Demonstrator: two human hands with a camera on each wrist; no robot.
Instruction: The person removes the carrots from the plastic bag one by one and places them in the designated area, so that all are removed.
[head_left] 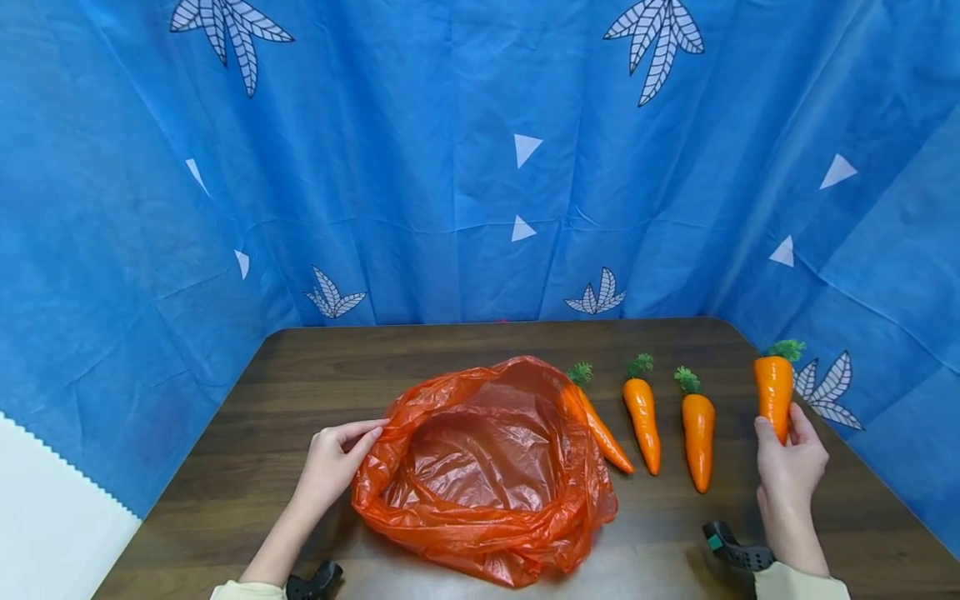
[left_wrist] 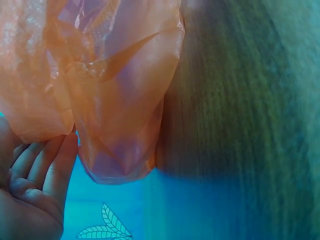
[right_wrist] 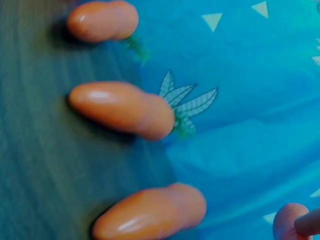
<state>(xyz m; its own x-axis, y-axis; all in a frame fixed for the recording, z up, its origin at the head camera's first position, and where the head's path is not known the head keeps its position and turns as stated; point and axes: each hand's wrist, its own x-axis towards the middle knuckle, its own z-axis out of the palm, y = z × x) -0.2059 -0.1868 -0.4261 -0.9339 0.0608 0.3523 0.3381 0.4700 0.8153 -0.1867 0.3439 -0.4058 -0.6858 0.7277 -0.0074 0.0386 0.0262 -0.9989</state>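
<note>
An open red plastic bag [head_left: 480, 533] stands on the table with its wide mouth facing up. My left hand [head_left: 337, 462] pinches the left side of its rim between thumb and fingers. Seen from the left wrist, the thin bag [left_wrist: 125, 90] hangs beside the left hand [left_wrist: 37, 185]. On the far right, my right hand [head_left: 793, 467] grips an orange carrot [head_left: 773, 392] by its lower part, green top upward and raised. Its narrow tip is hidden in the hand.
Between bag and right hand lie three more carrots: one partly behind the bag's edge [head_left: 606, 437], a middle carrot [head_left: 642, 425] and a right carrot [head_left: 698, 442]. The wooden table [head_left: 300, 375] is bordered by a blue patterned curtain [head_left: 412, 167].
</note>
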